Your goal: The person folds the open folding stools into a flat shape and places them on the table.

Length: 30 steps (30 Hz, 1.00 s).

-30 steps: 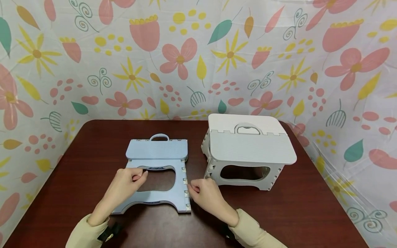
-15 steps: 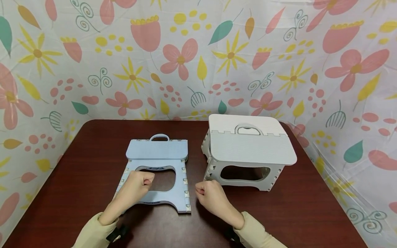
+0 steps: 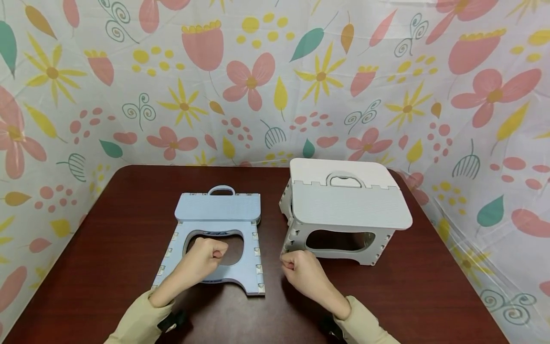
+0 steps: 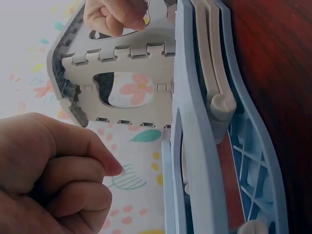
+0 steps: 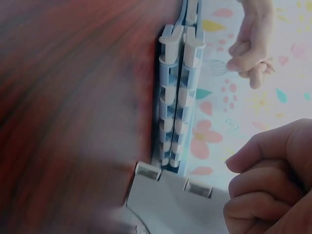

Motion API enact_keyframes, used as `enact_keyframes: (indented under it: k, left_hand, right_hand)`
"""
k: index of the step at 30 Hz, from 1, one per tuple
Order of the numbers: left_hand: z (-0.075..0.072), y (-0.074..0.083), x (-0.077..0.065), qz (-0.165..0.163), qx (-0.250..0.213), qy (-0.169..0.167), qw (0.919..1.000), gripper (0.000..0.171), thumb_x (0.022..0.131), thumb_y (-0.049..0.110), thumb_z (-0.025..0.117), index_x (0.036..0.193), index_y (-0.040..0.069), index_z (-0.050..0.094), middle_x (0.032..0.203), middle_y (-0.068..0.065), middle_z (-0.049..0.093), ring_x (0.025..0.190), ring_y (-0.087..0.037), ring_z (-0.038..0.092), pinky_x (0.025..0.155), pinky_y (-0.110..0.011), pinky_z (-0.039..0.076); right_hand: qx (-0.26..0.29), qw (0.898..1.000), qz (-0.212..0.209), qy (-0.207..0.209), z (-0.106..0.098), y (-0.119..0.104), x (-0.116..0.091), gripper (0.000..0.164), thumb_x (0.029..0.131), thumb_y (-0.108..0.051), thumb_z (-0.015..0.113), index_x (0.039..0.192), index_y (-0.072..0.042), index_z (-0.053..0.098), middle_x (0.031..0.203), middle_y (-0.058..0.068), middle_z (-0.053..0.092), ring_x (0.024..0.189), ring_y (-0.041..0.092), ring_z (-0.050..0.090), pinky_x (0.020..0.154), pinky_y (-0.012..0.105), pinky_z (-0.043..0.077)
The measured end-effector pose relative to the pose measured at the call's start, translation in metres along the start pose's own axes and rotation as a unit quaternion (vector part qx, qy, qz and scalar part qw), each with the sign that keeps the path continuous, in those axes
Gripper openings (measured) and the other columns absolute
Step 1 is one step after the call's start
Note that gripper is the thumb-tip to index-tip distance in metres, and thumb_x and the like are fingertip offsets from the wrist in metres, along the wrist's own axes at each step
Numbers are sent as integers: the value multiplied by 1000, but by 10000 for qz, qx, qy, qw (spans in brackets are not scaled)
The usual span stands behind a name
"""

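Observation:
A light blue folding step stool lies folded flat on the table, its top flap and carry handle toward the back. Over its leg panel hovers my left hand, fingers curled into a fist and holding nothing. In the left wrist view, that fist is beside the folded blue panels. To the right, a white folding stool stands unfolded on its legs. My right hand is also curled and holds nothing, its knuckles close in front of the white stool's near left leg.
A dark red-brown wooden table bears both stools. Behind it hangs a white curtain printed with flowers and leaves. Light sleeves and dark wrist straps show on both arms.
Both hands have shifted to the right. The left moved across the blue stool's opening; the right drew away from the blue stool's hinged side edge. Neither stool has moved.

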<state>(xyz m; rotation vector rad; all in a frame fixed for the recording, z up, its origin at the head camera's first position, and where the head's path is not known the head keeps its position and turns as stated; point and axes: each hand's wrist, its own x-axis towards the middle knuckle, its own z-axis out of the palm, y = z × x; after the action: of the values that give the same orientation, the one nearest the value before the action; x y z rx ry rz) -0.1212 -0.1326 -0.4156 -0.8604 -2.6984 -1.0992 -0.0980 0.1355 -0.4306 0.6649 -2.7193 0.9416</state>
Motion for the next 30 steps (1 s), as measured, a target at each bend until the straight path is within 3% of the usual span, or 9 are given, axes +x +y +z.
enact_keyframes:
  k: [7,14,19,30]
  left_hand:
    - [4,0,7,-524,-23,-248,9983,56,78,-12,62,65,18,17,64,9,10,58,-3,12,58,-21,15]
    - [7,1,12,-328,-51,-175,9993,47,77,-11,59,62,16,23,60,11,16,57,-1,16,57,-19,18]
    - [9,2,13,-312,-280,-338,9986,42,83,-6,60,64,15,30,60,12,24,54,1,20,55,-17,23]
    - [16,1,17,-200,-466,-841,9952,27,87,9,66,70,18,46,60,14,39,53,3,36,53,-16,31]
  right_hand:
    - [206,9983,453,-291,-11,8,-1,54,72,10,62,57,-18,18,57,-13,13,54,-2,13,52,16,14]
    - [240,9962,713,-436,-23,13,-1,56,75,9,61,59,-21,17,57,-12,12,55,0,13,52,17,15]
    - [209,9950,872,-437,-27,19,-2,55,75,9,61,59,-20,18,57,-11,13,55,0,14,53,17,16]
    - [197,9918,1241,238,-28,36,-14,47,68,10,58,59,-17,21,59,-10,13,56,1,12,53,19,14]
